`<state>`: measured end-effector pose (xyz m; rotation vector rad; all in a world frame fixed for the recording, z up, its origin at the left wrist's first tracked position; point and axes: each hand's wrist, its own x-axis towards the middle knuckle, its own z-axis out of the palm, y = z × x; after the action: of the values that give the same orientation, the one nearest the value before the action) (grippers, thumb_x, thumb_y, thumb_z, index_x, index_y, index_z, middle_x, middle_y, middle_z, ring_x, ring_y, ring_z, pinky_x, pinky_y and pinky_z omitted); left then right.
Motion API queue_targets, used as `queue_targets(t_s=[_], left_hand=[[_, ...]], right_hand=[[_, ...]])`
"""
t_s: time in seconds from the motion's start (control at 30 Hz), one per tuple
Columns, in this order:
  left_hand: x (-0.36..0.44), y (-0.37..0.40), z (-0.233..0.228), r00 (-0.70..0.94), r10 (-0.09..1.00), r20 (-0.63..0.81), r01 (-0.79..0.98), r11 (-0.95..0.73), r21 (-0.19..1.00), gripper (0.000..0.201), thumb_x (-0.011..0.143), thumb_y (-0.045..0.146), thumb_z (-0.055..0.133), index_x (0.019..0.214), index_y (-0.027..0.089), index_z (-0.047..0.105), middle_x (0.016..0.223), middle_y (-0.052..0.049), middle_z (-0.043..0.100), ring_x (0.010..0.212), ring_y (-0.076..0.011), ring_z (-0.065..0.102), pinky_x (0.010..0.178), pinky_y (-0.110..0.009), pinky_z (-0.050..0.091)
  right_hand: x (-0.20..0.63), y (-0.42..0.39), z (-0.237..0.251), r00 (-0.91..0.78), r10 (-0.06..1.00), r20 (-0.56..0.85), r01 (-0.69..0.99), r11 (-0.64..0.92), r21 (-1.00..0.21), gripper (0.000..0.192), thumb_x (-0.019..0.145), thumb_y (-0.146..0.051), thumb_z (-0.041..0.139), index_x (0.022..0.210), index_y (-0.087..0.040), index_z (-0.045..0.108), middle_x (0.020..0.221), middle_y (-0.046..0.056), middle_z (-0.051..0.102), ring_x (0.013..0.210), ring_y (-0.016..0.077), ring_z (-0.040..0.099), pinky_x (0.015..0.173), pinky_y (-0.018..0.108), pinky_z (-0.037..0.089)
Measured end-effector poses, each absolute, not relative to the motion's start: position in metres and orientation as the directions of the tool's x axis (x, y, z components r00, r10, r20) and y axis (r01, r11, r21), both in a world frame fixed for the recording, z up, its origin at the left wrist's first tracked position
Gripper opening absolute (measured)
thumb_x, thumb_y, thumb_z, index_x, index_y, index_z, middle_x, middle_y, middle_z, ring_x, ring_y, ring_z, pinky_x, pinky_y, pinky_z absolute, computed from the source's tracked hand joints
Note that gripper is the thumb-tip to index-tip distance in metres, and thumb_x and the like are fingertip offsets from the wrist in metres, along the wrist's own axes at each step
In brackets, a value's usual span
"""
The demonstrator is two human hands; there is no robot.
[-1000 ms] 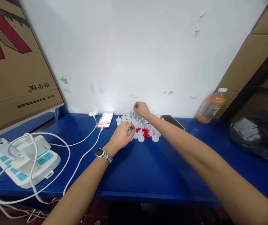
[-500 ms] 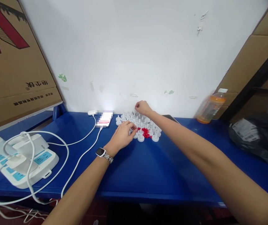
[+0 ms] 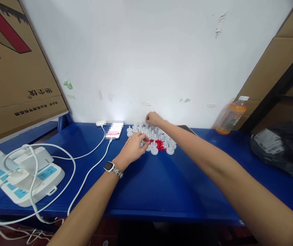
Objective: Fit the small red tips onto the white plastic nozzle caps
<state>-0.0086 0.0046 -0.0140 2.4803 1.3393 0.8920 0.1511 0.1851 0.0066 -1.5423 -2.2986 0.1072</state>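
Many white pointed nozzle caps (image 3: 154, 149) stand close together on the blue tabletop, near the wall. A small heap of red tips (image 3: 159, 145) lies among them at the front. My left hand (image 3: 135, 145) rests at the left front of the group, thumb and fingers pinched close beside a red tip; whether something is between them is too small to tell. Over the back of the group is my right hand (image 3: 154, 119), its fingers drawn together in a pinch. What that pinch holds, if anything, is hidden. The forearm passes above the right side of the group.
Left of the caps lies a phone (image 3: 115, 131) on a white charging cable. A white power strip (image 3: 44, 186) with plugs and looped cables fills the left. At the right stand an orange drink bottle (image 3: 230, 116) and a black plastic bag (image 3: 280, 150). A cardboard box (image 3: 20, 85) leans at left.
My right hand has shifted slightly down and to the left, closer to the caps at the back. My left hand stays nearly in place.
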Motion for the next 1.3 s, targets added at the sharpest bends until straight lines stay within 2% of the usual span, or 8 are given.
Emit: queue_targets(t_s=[0.27, 0.5, 0.73, 0.8, 0.97, 1.07, 1.2, 1.3], left_hand=[[-0.014, 0.008, -0.016, 0.424, 0.802, 0.42, 0.688, -0.587, 0.427, 0.024, 0.096, 0.036, 0.05, 0.096, 0.022, 0.069, 0.099, -0.007, 0.065, 0.1, -0.0247, 0.06, 0.091, -0.04, 0.047], [-0.013, 0.008, -0.014, 0.439, 0.793, 0.422, 0.683, -0.6, 0.418, 0.026, 0.096, 0.039, 0.05, 0.097, 0.021, 0.069, 0.099, -0.007, 0.066, 0.098, -0.0245, 0.06, 0.089, -0.04, 0.047], [-0.01, 0.0, -0.007, 0.438, 0.751, 0.493, 0.645, -0.645, 0.41, 0.022, 0.094, 0.038, 0.054, 0.099, 0.022, 0.067, 0.098, -0.006, 0.064, 0.098, -0.0235, 0.059, 0.091, -0.04, 0.047], [-0.01, -0.004, -0.004, 0.452, 0.737, 0.503, 0.626, -0.664, 0.41, 0.024, 0.09, 0.041, 0.059, 0.103, 0.022, 0.066, 0.101, -0.006, 0.064, 0.099, -0.0233, 0.059, 0.092, -0.04, 0.047], [-0.007, -0.01, 0.0, 0.491, 0.715, 0.497, 0.588, -0.693, 0.416, 0.039, 0.083, 0.053, 0.068, 0.108, 0.024, 0.066, 0.107, -0.006, 0.066, 0.105, -0.0251, 0.058, 0.096, -0.041, 0.046], [-0.005, -0.01, -0.001, 0.489, 0.731, 0.476, 0.577, -0.68, 0.452, 0.033, 0.088, 0.051, 0.063, 0.106, 0.024, 0.067, 0.104, -0.006, 0.068, 0.102, -0.0241, 0.059, 0.093, -0.04, 0.047], [-0.005, -0.008, -0.002, 0.507, 0.747, 0.43, 0.553, -0.664, 0.503, 0.031, 0.09, 0.05, 0.06, 0.104, 0.023, 0.067, 0.103, -0.006, 0.068, 0.1, -0.0222, 0.061, 0.09, -0.037, 0.048], [-0.007, -0.007, -0.002, 0.52, 0.748, 0.413, 0.525, -0.661, 0.536, 0.033, 0.091, 0.051, 0.058, 0.105, 0.022, 0.066, 0.107, -0.006, 0.066, 0.099, -0.0206, 0.062, 0.088, -0.036, 0.05]], right_hand=[[0.16, 0.16, 0.011, -0.304, 0.89, 0.339, 0.854, 0.412, -0.317, 0.026, 0.088, -0.022, 0.059, 0.108, -0.014, 0.072, 0.095, 0.009, 0.076, 0.087, 0.0182, 0.068, 0.081, 0.025, 0.047], [0.187, 0.049, 0.002, -0.371, 0.767, 0.524, 0.721, 0.593, -0.358, 0.017, 0.09, -0.03, 0.056, 0.086, -0.019, 0.068, 0.084, 0.004, 0.07, 0.078, 0.0164, 0.062, 0.075, 0.027, 0.043], [0.197, -0.008, -0.009, -0.451, 0.775, 0.442, 0.707, 0.613, -0.353, 0.012, 0.087, -0.03, 0.063, 0.08, -0.022, 0.067, 0.079, 0.002, 0.068, 0.086, 0.0207, 0.059, 0.086, 0.038, 0.038], [0.196, -0.008, -0.009, -0.44, 0.789, 0.43, 0.673, 0.606, -0.424, 0.01, 0.087, -0.025, 0.062, 0.079, -0.022, 0.068, 0.077, 0.002, 0.069, 0.084, 0.0197, 0.059, 0.085, 0.037, 0.039], [0.198, -0.01, -0.005, -0.299, 0.871, 0.391, 0.416, 0.487, -0.768, 0.013, 0.086, -0.033, 0.064, 0.084, -0.021, 0.069, 0.075, 0.0, 0.07, 0.069, 0.0151, 0.06, 0.069, 0.029, 0.045], [0.203, -0.013, -0.002, -0.284, 0.884, 0.372, 0.323, 0.454, -0.831, 0.017, 0.086, -0.037, 0.065, 0.086, -0.021, 0.07, 0.074, 0.0, 0.071, 0.066, 0.0144, 0.061, 0.064, 0.027, 0.044], [0.216, -0.015, -0.001, -0.296, 0.861, 0.414, 0.489, 0.509, -0.708, 0.014, 0.089, -0.031, 0.059, 0.085, -0.021, 0.07, 0.08, 0.001, 0.072, 0.075, 0.0165, 0.062, 0.072, 0.029, 0.043], [0.224, -0.015, -0.002, -0.398, 0.804, 0.443, 0.707, 0.576, -0.411, 0.007, 0.085, -0.025, 0.063, 0.083, -0.023, 0.07, 0.086, 0.003, 0.071, 0.089, 0.0217, 0.059, 0.084, 0.037, 0.039]])
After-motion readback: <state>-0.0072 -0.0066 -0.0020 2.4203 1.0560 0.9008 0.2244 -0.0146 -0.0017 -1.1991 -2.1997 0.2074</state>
